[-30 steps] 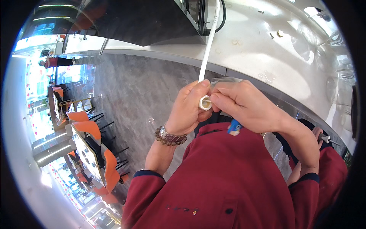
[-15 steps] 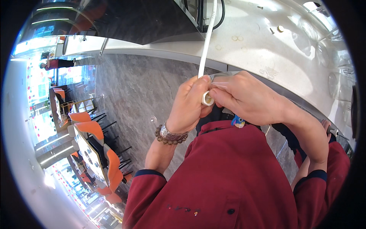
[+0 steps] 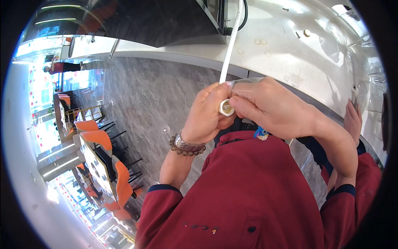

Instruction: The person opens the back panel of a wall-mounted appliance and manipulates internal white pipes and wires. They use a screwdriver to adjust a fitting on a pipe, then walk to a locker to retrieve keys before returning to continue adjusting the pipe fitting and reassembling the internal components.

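My left hand [image 3: 203, 108] is closed around a white hexagonal fitting [image 3: 226, 108], its hollow end facing up at me with a thin metal piece inside. A white hose [image 3: 230, 50] runs from beside that hand up toward the counter. My right hand [image 3: 269, 103] is closed, thumb and finger pressed at the fitting; what they pinch is hidden. A strip of clear plastic [image 3: 244, 81] lies across the tops of both hands. A small blue figure [image 3: 260, 133] shows below my right hand.
A pale counter [image 3: 273, 50] holds small screws and a round piece [image 3: 306, 32] beside a black appliance [image 3: 161, 25]. A co-worker's hand [image 3: 352, 118] with a tool is at the right. Orange chairs [image 3: 95, 139] and tables stand left; a person [image 3: 66, 67] is farther off.
My hands rose slightly and shifted right, staying on the fitting. The co-worker's hand at the right moved up toward the counter with the tool.
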`<action>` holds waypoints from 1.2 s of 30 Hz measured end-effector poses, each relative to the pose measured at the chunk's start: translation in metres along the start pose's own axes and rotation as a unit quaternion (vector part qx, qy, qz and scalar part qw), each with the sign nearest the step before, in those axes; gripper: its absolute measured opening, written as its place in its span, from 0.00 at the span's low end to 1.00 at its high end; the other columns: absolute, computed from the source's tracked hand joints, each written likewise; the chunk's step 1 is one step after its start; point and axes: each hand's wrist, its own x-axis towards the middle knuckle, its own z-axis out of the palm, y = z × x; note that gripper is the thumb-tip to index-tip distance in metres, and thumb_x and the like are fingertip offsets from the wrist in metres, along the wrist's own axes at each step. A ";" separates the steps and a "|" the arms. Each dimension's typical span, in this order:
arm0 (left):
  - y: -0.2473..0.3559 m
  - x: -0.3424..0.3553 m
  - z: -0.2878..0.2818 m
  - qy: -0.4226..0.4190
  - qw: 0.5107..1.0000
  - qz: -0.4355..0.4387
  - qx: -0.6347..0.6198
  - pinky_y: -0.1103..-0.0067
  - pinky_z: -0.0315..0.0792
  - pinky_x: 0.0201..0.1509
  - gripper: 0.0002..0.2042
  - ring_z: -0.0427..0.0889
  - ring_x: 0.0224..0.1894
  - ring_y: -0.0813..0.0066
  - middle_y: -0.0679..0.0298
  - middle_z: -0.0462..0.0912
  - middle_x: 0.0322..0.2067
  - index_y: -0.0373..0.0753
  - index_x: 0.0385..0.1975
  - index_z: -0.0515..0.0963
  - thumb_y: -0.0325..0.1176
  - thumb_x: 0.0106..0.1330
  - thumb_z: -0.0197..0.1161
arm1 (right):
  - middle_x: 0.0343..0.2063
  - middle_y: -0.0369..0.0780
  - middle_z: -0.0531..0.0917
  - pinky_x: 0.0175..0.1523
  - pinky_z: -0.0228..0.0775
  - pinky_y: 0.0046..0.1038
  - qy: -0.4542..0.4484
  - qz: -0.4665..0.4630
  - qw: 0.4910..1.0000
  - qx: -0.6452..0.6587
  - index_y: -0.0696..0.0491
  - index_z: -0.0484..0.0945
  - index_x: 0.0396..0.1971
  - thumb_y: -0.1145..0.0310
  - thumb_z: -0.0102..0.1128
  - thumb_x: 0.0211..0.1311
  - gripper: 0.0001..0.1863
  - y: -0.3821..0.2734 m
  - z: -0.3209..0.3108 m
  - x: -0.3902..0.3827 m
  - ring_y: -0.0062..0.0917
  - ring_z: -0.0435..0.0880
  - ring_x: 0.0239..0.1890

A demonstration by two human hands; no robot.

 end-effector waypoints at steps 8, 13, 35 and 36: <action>0.001 0.002 0.004 0.017 1.000 0.005 0.024 0.86 0.50 0.14 0.14 0.59 0.12 0.87 0.64 0.74 0.21 0.34 0.36 0.72 0.37 0.75 0.42 | 0.20 0.54 0.79 0.37 0.71 0.45 0.013 -0.043 0.994 -0.097 0.65 0.75 0.28 0.69 0.43 0.71 0.17 0.017 0.005 0.001 0.52 0.79 0.28; 0.004 0.002 -0.004 -0.040 0.998 -0.010 -0.056 0.86 0.50 0.13 0.14 0.60 0.12 0.87 0.61 0.77 0.22 0.34 0.34 0.72 0.36 0.74 0.43 | 0.20 0.54 0.79 0.36 0.72 0.44 -0.022 0.002 0.999 -0.027 0.65 0.75 0.27 0.68 0.43 0.71 0.17 0.001 -0.007 0.002 0.51 0.79 0.26; -0.027 0.018 0.005 0.040 0.997 0.065 0.013 0.86 0.50 0.16 0.13 0.59 0.15 0.89 0.73 0.69 0.19 0.39 0.31 0.71 0.39 0.76 0.47 | 0.25 0.49 0.84 0.34 0.77 0.39 -0.093 0.026 0.946 -0.309 0.65 0.77 0.34 0.75 0.54 0.55 0.10 -0.021 0.000 -0.003 0.44 0.85 0.28; -0.027 0.020 0.007 0.059 0.995 0.076 0.019 0.85 0.50 0.15 0.13 0.59 0.14 0.89 0.72 0.67 0.17 0.39 0.30 0.70 0.38 0.77 0.46 | 0.25 0.49 0.84 0.34 0.77 0.39 -0.095 0.015 0.934 -0.344 0.65 0.77 0.34 0.74 0.54 0.55 0.10 -0.019 0.005 -0.004 0.43 0.85 0.28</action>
